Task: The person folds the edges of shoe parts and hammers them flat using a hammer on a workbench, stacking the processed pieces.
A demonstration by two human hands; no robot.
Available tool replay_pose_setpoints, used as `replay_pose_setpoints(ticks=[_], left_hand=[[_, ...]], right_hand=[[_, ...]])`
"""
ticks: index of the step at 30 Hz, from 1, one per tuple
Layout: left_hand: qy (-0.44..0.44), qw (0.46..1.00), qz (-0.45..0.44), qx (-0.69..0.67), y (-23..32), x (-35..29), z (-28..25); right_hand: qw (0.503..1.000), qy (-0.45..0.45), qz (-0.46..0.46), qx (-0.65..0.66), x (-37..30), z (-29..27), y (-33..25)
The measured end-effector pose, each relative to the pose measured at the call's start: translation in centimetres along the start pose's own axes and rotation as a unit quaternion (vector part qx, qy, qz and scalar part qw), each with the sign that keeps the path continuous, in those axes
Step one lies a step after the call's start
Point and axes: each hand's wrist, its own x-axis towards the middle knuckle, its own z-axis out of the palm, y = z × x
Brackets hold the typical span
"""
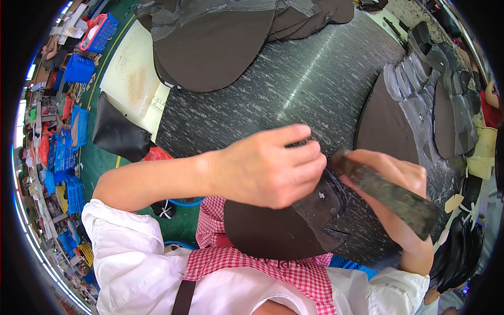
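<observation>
My left hand (273, 168) hovers over the near part of the table with its fingers curled in. What those fingers hold, if anything, is hidden. My right hand (391, 170) grips a worn, bar-shaped tool (394, 197) with a rounded brown end, blurred by motion; its exact kind is unclear. That rounded end sits just right of my left fingertips. Beneath both hands lies a dark brown leather piece (270, 231), curved along its near edge, with grey-black strips and a small light spot (322, 196) on its right part.
Brown leather pieces with grey edges lie in a stack (215, 58) at the far side and in another pile (391, 123) at right. A black folded piece (121, 128) hangs at the left table edge. Blue baskets (65, 149) line the left floor. The speckled black tabletop (310, 84) spans the middle.
</observation>
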Motion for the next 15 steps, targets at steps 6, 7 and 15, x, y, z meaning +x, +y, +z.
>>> replay_pose_setpoints(ticks=[6,7,15], left_hand=[[-0.041,0.996,0.001,0.074,2.3,0.5,-0.3],[-0.054,0.996,-0.002,0.076,2.4,0.6,-0.4],[0.028,0.96,-0.25,-0.122,2.0,-0.8,-0.6]], right_hand=[[0.999,-0.042,-0.003,-0.008,0.6,-0.5,-0.2],[0.999,-0.036,-0.001,0.013,0.7,-0.2,-0.3],[0.998,-0.054,0.009,0.014,0.4,-0.2,-0.3]])
